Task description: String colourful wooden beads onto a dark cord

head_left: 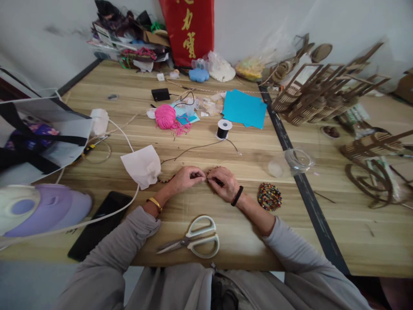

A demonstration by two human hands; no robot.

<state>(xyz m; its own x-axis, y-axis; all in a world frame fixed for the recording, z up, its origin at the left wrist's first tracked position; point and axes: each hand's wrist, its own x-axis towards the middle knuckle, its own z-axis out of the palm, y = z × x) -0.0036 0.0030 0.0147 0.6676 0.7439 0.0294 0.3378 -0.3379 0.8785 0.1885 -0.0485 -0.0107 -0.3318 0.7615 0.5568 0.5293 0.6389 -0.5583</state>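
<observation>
Cable (112,214) across phone (97,230) | scissors (186,242) nearside | spool (222,131) beyond | tissue (138,165) leftward | wooden table (245,245), pale wall (251,21) | left hand (185,181), right hand (226,183): fingertips pinched on bead strand (166,179)

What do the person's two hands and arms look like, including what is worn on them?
Both hands are without gloves. At the wrist of the left hand is a shiny gold-coloured bangle; at that of the right hand, a plain black band. Loose grey sleeves end on the forearms, the left one bunched up in folds.
</observation>
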